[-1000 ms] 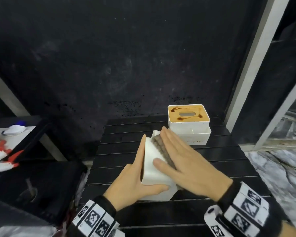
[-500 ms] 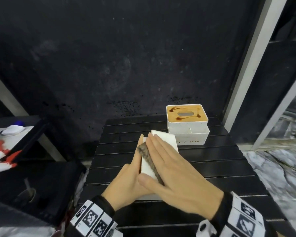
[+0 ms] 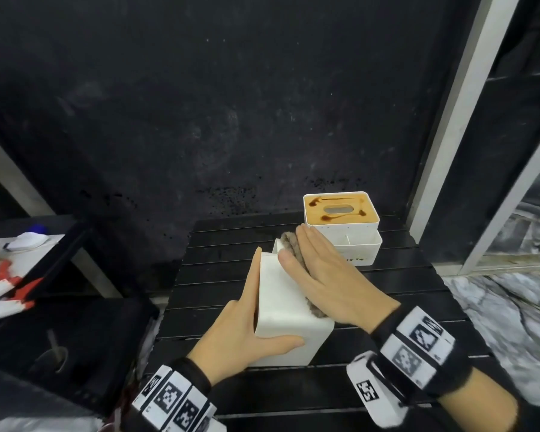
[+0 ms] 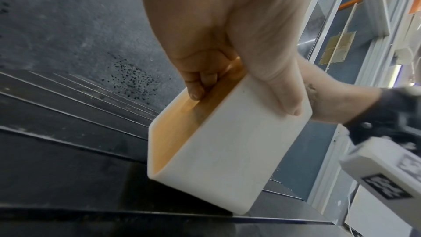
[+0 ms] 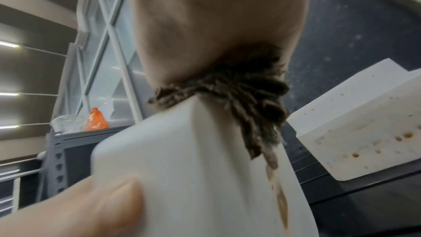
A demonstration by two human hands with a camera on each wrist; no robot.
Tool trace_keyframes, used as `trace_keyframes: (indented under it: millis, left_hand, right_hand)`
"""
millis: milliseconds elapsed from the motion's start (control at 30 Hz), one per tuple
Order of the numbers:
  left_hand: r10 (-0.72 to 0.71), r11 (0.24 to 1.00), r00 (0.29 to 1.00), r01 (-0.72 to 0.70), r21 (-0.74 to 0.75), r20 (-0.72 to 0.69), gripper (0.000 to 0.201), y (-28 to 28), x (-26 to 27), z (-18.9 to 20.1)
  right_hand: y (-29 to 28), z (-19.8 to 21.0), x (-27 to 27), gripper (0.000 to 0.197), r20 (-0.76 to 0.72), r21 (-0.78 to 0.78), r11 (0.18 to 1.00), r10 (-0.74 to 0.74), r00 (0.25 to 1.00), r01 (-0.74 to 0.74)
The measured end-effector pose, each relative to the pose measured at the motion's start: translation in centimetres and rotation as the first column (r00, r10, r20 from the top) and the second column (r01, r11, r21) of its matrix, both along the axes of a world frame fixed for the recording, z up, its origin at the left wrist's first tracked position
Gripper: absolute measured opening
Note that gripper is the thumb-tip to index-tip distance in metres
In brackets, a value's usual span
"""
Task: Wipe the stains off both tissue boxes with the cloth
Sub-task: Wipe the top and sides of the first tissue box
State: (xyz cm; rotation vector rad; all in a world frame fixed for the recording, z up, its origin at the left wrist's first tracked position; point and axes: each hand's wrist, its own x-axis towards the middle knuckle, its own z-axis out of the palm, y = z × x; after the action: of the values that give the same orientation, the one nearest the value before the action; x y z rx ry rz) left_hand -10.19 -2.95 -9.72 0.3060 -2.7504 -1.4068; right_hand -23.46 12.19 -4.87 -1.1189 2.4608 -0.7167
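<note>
Head view, left to right: shelf clutter at the left edge, then the left hand (image 3: 247, 332) gripping the near tissue box (image 3: 281, 304), which stands tipped on its side on the black slatted counter (image 3: 387, 294), center frame. Thumb wraps the near white face, fingers (image 4: 196, 86) curl onto the orange top panel. Right hand (image 3: 328, 282) lies flat, fingers straight, pressing the brown cloth (image 3: 293, 247) against the box's upturned right side. Second tissue box (image 3: 340, 219) sits upper right of center, just beyond the right fingertips, upright.

Step in hand: wiping the side of the first box. It looks mid-task, as the second box is untouched, its orange top carrying dark brown smears. Next move likely calls for a firm stroke down that face while the left hand braces the box so it doesn't slide, then switching to the far box.

View differences: the right wrist view alone shows a brown streak (image 5: 280, 203) running down the near box's white face below the cloth, plus speckled drips on the far box's lower tray. The left wrist view alone shows the fingers on the orange panel. Neither is visible from the head view.
</note>
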Motion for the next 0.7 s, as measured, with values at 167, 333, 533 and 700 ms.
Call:
trace_keyframes:
  millis: [167, 333, 533, 700]
  left_hand:
    - [0.0, 1.0, 1.0, 0.0, 0.001, 0.009, 0.142, 0.2, -0.2, 0.2]
    - [-0.016, 1.0, 1.0, 0.015, 0.024, 0.013, 0.137, 0.3, -0.2, 0.3]
    - [-0.03, 1.0, 0.999, 0.03, -0.008, 0.018, 0.14, 0.3, -0.4, 0.5]
    - [-0.018, 1.0, 1.0, 0.018, -0.017, 0.019, 0.141, 0.2, -0.5, 0.4]
  right_hand:
    - [-0.1, -0.3, 0.4, 0.087, -0.035, -0.033, 0.999, 0.022, 0.999, -0.023]
    - [2.9, -0.6, 4.1, 0.091, -0.153, 0.02, 0.98, 0.197, 0.968, -0.197]
    - [1.2, -0.5, 0.4, 0.091, -0.081, -0.015, 0.999, 0.043, 0.996, -0.044]
    - [0.3, -0.1, 0.5, 0.087, -0.056, -0.029, 0.998, 0.054, 0.997, -0.056]
